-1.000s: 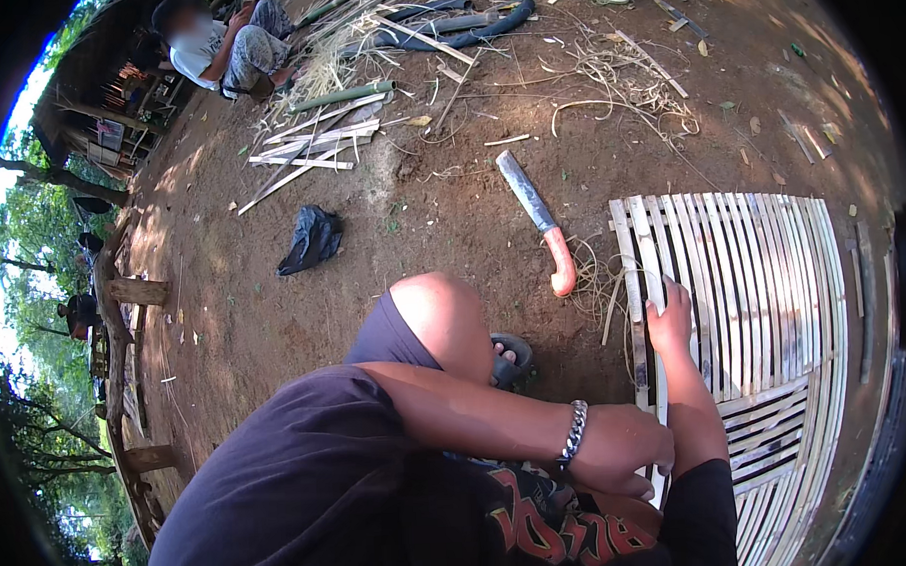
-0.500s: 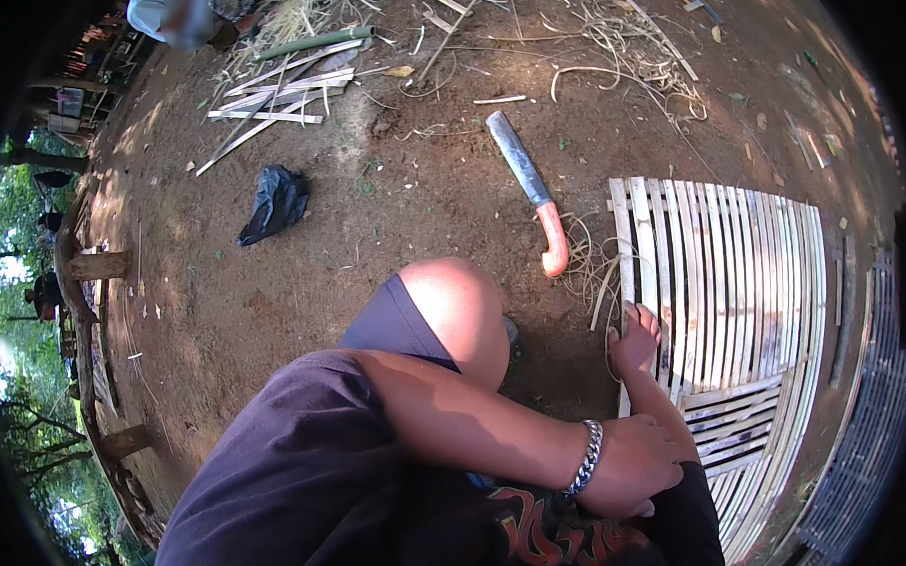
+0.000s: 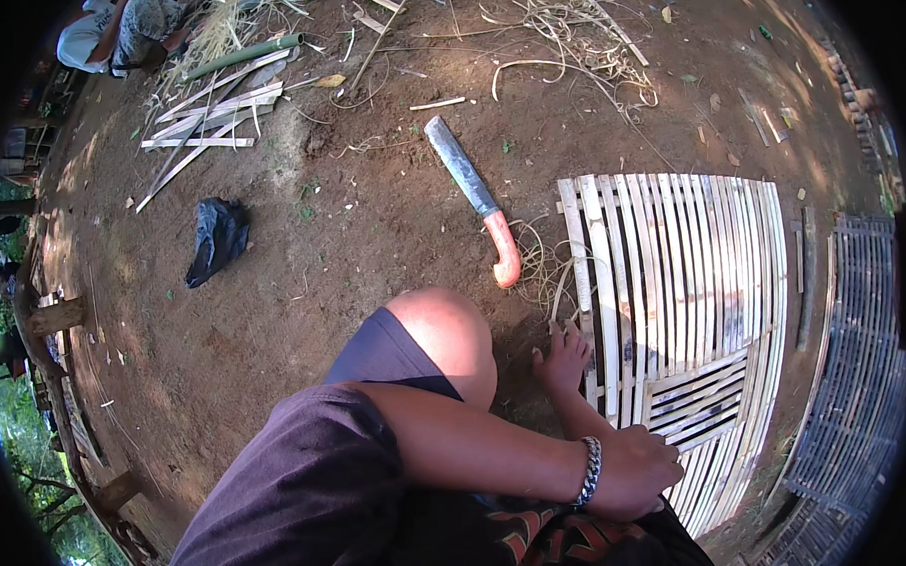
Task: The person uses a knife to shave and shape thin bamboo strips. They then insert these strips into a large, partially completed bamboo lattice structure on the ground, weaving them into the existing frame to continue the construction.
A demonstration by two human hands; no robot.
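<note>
One chain bracelet (image 3: 588, 471) noted, L wrist. L hand (image 3: 634, 471) back up, over near L part of panel in view; fingers bent under, hold on anything: cannot tell. R hand (image 3: 563, 357) fwd of it, just beside panel's L edge; fingers spread, thumb out. Fingertip contact w/ thin strips (image 3: 561, 291): cannot tell. R forearm passes below L wrist.

Bamboo panel (image 3: 708, 284) lies flat on soil (image 3: 372, 236), R of bare knee (image 3: 450, 333). Cond.: pale long slats, approx. parallel, narrow dark gaps; grey stains on several; block of short slats runs crosswise toward near end. Near part shaded, far part mostly sunlit.

Edges: L edge runs alongside R hand; far edge is slat ends, slightly uneven; R edge curves in view, then soil, then dark slat panel (image 3: 844, 339). Room: narrow soil lane btwn knee and panel, R hand in it; wider soil fwd and L of knee.

Thin strips in loose loops btwn panel and knife (image 3: 482, 204). Knife flat, dark blade, orange handle toward hands. Black bag (image 3: 218, 241) well L. Farther: flat strips (image 3: 216, 120) piled, green tube (image 3: 246, 57) beside, person (image 3: 95, 41) at far L rim.
</note>
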